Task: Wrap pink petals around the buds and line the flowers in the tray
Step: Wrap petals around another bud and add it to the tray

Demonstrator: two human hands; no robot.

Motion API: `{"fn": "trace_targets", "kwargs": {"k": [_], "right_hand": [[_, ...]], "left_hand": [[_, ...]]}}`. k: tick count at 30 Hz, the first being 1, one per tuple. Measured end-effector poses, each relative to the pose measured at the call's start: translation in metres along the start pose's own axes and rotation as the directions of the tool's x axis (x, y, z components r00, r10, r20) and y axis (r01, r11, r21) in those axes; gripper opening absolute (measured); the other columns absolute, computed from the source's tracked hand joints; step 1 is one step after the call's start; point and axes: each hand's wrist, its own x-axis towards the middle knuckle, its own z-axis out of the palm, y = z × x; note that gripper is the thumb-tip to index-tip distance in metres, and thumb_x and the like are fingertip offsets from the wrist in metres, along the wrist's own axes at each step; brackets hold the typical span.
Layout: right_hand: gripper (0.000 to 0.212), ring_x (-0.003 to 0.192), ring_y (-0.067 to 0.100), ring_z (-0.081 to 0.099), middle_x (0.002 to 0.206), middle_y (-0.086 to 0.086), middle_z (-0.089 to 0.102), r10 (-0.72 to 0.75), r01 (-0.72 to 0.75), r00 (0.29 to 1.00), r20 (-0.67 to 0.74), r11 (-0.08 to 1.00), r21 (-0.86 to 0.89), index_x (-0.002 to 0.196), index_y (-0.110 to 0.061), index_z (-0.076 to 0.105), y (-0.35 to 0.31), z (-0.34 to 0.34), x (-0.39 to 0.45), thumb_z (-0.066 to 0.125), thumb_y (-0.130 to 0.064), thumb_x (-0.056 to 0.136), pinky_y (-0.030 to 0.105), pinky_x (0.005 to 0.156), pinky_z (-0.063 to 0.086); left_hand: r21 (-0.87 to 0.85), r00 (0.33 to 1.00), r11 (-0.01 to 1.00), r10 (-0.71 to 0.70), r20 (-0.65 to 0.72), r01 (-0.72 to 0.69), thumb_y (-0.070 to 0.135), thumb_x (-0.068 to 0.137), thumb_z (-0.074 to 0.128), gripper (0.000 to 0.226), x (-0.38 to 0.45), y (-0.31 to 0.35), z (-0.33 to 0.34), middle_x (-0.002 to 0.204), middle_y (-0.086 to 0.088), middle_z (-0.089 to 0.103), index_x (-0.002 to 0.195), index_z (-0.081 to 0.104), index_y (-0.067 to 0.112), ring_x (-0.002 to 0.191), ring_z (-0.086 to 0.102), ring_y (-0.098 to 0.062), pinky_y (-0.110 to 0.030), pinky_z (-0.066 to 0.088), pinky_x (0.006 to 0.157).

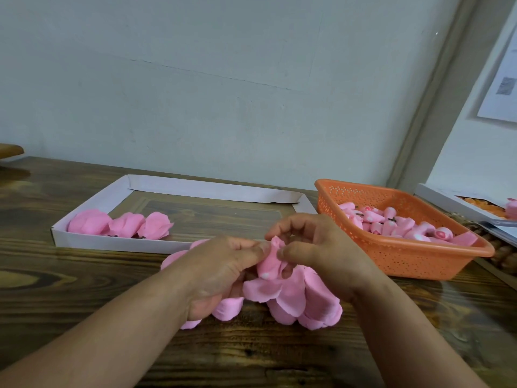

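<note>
Beyond and left of my hands, the tray (117,243) holds three finished flowers (120,224) lined up at its left end. My left hand (221,273) and right hand (316,253) meet over a heap of loose petals (291,298), both pinching the bud (270,261) between them, fingers curled around it. Just right of my right hand sits the basket (405,256) of buds (391,222).

Pink petals (291,298) on the dark wood-grained bench (84,275); beside them a white tray (117,243) and a dotted orange basket (405,256).
</note>
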Motion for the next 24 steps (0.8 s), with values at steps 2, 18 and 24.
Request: {"fn": "trace_targets", "kwargs": {"k": [2, 18, 24], "right_hand": [[0.018, 0.055, 0.02, 0.059, 0.065, 0.006, 0.063, 0.007, -0.007, 1.0, 0.001, 1.0, 0.003, 0.085, -0.001, 0.065, 0.0, 0.0, 0.0, 0.063, 0.0, 0.067, 0.026, 0.055, 0.052], [0.026, 0.051, 0.019, 0.056, 0.061, 0.009, 0.059, -0.002, 0.009, 0.998, -0.066, 0.993, 0.114, 0.07, -0.004, 0.052, -0.001, 0.006, 0.001, 0.061, 0.018, 0.076, 0.026, 0.053, 0.051], [0.025, 0.057, 0.021, 0.059, 0.072, 0.011, 0.062, 0.004, -0.009, 1.0, 0.021, 0.96, 0.281, 0.084, -0.002, 0.059, 0.004, -0.004, 0.002, 0.058, 0.014, 0.065, 0.026, 0.056, 0.053]], "left_hand": [[0.001, 1.0, 1.0, -0.014, 0.014, 0.014, 0.024, 0.095, 0.053, 0.036, -0.002, 0.001, 0.0, 0.087, -0.013, 0.071, 0.069, 0.073, 0.01, 0.058, 0.064, -0.01, -0.014, 0.046, 0.041], [0.026, 0.999, 1.0, -0.004, 0.044, 0.003, 0.013, 0.097, 0.048, 0.034, -0.004, 0.008, 0.0, 0.066, -0.009, 0.066, 0.071, 0.068, 0.005, 0.051, 0.061, -0.011, -0.014, 0.043, 0.039], [-0.066, 0.997, 0.997, -0.047, 0.061, 0.051, -0.002, 0.096, 0.044, 0.026, -0.007, 0.013, 0.0, 0.065, -0.01, 0.062, 0.076, 0.06, -0.001, 0.05, 0.062, -0.013, -0.015, 0.041, 0.034]]}}
